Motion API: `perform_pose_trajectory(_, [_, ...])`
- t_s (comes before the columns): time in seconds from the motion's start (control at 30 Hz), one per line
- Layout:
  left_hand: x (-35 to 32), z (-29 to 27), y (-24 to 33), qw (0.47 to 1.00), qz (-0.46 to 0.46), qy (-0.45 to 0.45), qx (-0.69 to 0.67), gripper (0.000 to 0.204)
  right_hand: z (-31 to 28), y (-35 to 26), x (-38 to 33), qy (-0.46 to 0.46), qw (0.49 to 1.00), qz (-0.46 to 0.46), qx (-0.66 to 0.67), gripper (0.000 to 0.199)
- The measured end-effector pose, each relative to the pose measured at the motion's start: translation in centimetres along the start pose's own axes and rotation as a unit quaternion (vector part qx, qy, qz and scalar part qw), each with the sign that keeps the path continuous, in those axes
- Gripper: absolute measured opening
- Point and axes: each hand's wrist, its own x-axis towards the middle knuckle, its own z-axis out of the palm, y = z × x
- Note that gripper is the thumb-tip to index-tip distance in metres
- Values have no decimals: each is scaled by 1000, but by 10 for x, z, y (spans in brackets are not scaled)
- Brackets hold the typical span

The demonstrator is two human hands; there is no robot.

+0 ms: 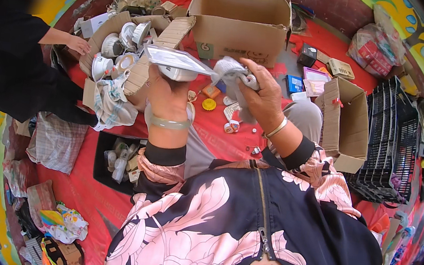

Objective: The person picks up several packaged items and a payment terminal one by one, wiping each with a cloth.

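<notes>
My left hand (168, 94) is closed under a flat, square, white-framed thing (177, 59) with a shiny face and a thicker white back, perhaps a panel light. It is tilted, and its right corner nearly meets a pale grey cloth (231, 75). My right hand (265, 92) is closed round that cloth, which bunches between the fingers and hangs below them. Beyond my left wrist, an open carton (136, 78) holds several round white lamp fittings (111, 45). A white and blue checked cloth (116, 104) drapes over its near side.
A large open cardboard box (240, 27) stands ahead. At the right are a smaller carton (351, 123) and a black plastic crate (389, 144). A black bin (108, 162) with small items sits at lower left. Another person's hand (78, 44) reaches the carton from the left.
</notes>
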Motion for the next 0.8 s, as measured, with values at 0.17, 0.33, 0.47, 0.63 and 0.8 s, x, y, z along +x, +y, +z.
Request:
perform_pose_trajectory(0.17, [-1,-8,-12,995,-95,3,-32,34,-1,-27,18,-42,989,-138,-13,51])
perform_pose_trajectory(0.33, [-32,4,-14,976,-193,-95,-34,35,-7,-29,22,-122,979,-152,62,52])
perform_pose_trajectory(0.47, [-62,5,3,914,43,-195,353,35,-8,-35,14,-178,956,-229,40,48])
perform_pose_trajectory(0.63, [-68,-32,60,994,-35,-106,2,39,-1,-3,9,-126,983,-133,-10,35])
perform_pose_trajectory(0.8, [-122,-151,150,979,101,134,115,37,11,73,-16,-94,964,186,166,25])
